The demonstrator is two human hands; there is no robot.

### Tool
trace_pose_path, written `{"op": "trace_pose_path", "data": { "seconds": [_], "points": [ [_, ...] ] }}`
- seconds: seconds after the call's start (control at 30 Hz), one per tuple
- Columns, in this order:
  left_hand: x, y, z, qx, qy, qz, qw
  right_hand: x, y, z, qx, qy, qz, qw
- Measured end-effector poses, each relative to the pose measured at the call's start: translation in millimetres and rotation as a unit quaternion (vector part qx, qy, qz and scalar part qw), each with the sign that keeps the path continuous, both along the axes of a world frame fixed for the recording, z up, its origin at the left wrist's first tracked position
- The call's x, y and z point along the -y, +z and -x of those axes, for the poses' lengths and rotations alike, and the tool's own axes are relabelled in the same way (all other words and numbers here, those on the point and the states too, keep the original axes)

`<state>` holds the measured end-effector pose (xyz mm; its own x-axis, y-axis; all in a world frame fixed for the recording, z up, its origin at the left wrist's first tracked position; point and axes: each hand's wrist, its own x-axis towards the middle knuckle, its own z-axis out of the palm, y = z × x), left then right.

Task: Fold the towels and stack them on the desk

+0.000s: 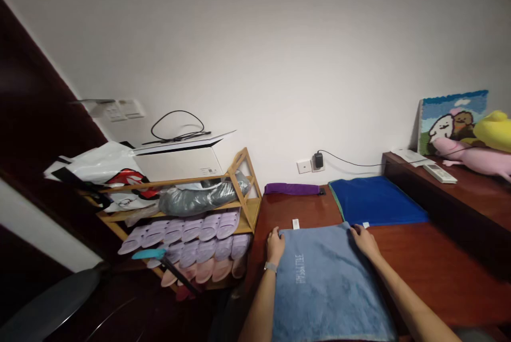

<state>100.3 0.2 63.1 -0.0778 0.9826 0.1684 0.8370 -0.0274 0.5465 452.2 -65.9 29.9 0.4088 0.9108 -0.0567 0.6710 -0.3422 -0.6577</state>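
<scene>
A light blue towel (327, 278) with pale lettering lies spread over the front of the reddish-brown table (447, 267). At its far left corner, my left hand (276, 245) has its fingers closed on the edge. My right hand (364, 239) pinches the far right corner. A white tag (295, 224) sticks out from the towel's far edge. Behind my right hand rests a flat dark blue cloth (375, 200) with a green edge. Toward the wall lies a rolled purple item (292, 188).
On the left, a wooden rack (249, 214) holds lilac slippers (207, 225), a white box (179, 163) and bags. A black plug (318, 160) sits in the wall socket. The raised shelf at right bears a remote (439, 173), a pink plush (471, 156) and a picture (451, 118).
</scene>
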Motion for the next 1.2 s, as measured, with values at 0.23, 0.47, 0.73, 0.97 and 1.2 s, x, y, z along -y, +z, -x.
{"op": "trace_pose_path", "data": {
  "seconds": [0.23, 0.47, 0.73, 0.97, 1.2],
  "points": [
    [-27, -4.6, 15, 0.133, -0.013, 0.068, 0.989, -35, -3.9, 6, -0.026, -0.017, -0.024, 0.999],
    [-12, 23.3, 18, 0.280, -0.102, 0.029, 0.954, -15, 19.7, 0, -0.021, 0.005, -0.140, 0.990],
    [60, 130.6, -28, 0.307, -0.282, -0.036, 0.909, 7, 169.8, 108, -0.062, 0.423, -0.233, 0.873],
    [119, 137.6, 12, 0.228, -0.311, 0.017, 0.923, 51, 232.9, 87, -0.125, 0.362, -0.292, 0.877],
    [126, 136.9, 64, 0.302, -0.283, -0.009, 0.910, 82, 261.2, 36, -0.129, 0.230, -0.360, 0.895]
  ]
}}
